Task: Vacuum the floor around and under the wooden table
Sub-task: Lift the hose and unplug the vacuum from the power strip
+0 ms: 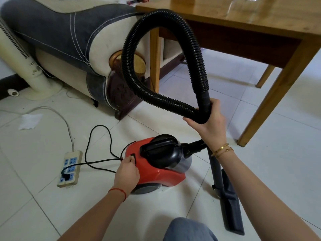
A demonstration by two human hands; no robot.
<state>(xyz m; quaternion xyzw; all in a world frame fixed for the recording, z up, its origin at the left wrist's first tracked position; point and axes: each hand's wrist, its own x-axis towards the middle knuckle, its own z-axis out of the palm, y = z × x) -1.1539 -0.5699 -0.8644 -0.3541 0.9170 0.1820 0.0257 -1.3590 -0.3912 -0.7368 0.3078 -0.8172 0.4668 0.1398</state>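
Observation:
A red and black canister vacuum sits on the white tiled floor in front of me. Its black ribbed hose loops high up against the sofa and table. My right hand grips the folded hose at its grey cuff, held above the vacuum. My left hand rests on the vacuum's rear left side, fingertips at a black button. The dark wand and floor nozzle lie on the tiles to the right. The wooden table stands at the upper right.
A sofa with a carved wooden end stands to the left of the table. A white power strip lies on the floor with the vacuum's black cord plugged in. A white fan column leans at far left; a paper scrap lies nearby.

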